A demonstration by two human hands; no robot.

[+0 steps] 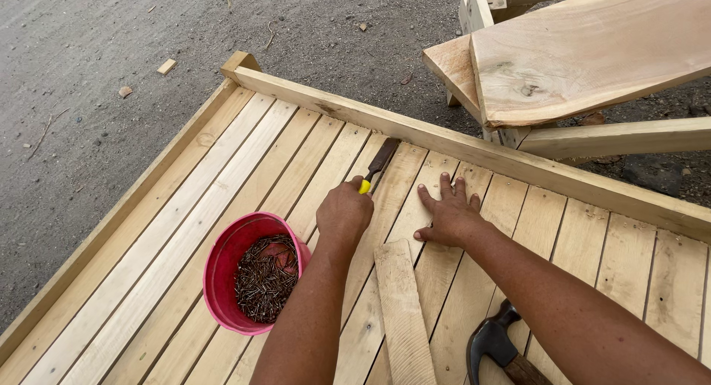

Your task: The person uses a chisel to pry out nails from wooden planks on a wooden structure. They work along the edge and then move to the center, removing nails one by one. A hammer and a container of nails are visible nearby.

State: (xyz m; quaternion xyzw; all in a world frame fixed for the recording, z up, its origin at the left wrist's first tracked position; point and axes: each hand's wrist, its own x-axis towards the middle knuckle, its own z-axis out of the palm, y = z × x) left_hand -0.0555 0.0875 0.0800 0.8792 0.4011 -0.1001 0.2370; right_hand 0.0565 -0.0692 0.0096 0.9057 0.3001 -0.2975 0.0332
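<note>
My left hand [344,213] is closed around a chisel [378,165] with a yellow handle end and a dark flat blade. The blade lies in a gap between two pale boards of a wooden slatted panel [222,163], near its far rail. My right hand [448,213] rests flat with fingers spread on a slat just right of the chisel. A loose short plank [404,314] lies on the slats between my forearms, below my right hand.
A red bowl [231,246] full of dark nails sits on the slats left of my left arm. A black hammer head [492,340] lies near the bottom edge. Thick raw planks [585,55] are stacked beyond the panel's rail. Bare dirt ground lies to the left.
</note>
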